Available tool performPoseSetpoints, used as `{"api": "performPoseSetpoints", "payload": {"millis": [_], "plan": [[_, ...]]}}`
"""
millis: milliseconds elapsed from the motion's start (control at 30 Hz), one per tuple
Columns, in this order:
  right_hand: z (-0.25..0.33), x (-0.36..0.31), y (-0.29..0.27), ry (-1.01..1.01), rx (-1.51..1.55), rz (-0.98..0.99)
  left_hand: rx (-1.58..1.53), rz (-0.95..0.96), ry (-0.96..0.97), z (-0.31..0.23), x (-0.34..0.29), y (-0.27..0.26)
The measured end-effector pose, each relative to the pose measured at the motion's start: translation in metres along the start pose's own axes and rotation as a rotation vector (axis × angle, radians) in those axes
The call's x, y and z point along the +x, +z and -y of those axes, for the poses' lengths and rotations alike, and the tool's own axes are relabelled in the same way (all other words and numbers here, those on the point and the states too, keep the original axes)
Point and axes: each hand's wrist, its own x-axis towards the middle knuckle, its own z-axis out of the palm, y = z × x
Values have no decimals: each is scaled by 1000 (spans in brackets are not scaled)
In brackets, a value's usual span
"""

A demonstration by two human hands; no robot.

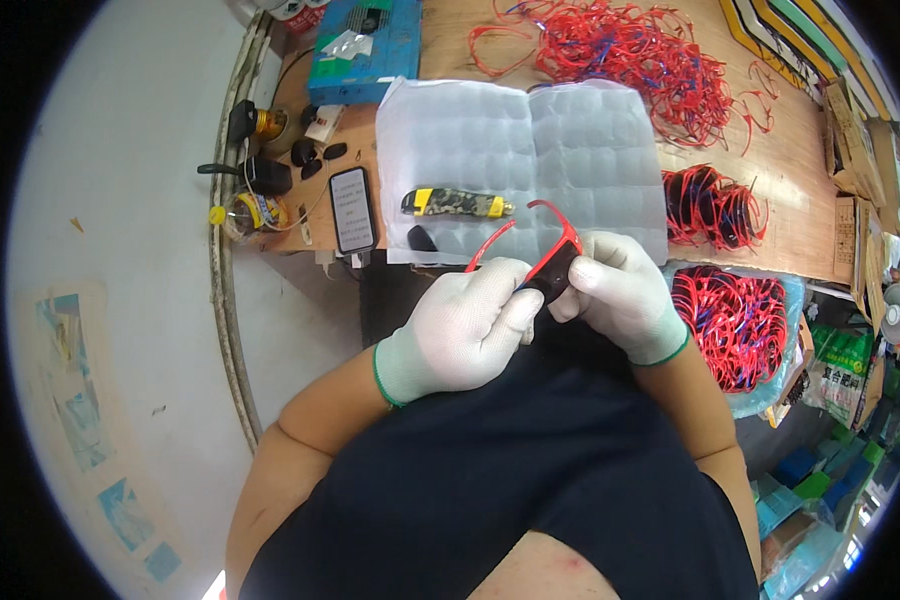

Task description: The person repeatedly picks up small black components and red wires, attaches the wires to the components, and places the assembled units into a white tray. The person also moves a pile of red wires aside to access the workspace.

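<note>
Both of my hands wear white knit gloves with green cuffs, and between them is a pair of red-framed sunglasses [553, 270] with dark lenses. My left hand [467, 325] pinches the left part of the frame, its fingers hiding the lens there. With thumb and fingers, my right hand [618, 290] grips the other dark lens and rim. The red temples point away from me over the table edge. Just beyond lies a yellow and camouflage-patterned utility knife [457, 203] on a white padded sheet [595, 150]. A loose dark lens [422, 238] rests on the sheet's near left corner.
A tangled heap of red frames [630, 65] covers the far right of the table. Glasses with dark lenses [713, 208] sit nearer, above a lined box of red frames [735, 325]. At left are a phone [353, 210], a bottle [250, 214] and a blue box [365, 50].
</note>
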Motion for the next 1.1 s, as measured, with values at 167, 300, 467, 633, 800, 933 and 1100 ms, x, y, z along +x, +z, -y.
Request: {"api": "performPoseSetpoints", "payload": {"millis": [167,300,467,633,800,933,1100], "plan": [[-27,9,23,3,-32,-39,148,-46,113,22,-21,-19],[-39,12,50,8,144,-97,13,9,-11,18,-32,-39],[-61,16,61,-61,53,-183,-171,136,-253,20,-27,-63],[-48,11,68,-83,-336,-179,-12,132,-271,14,-26,-58],[-46,10,63,-147,-211,-120,252,-29,108,26,-23,-48],[-39,0,55,-131,-242,-110,467,7,374,16,-8,-40],[-45,-6,38,-312,-480,-222,358,66,128,22,-7,-32]]}}
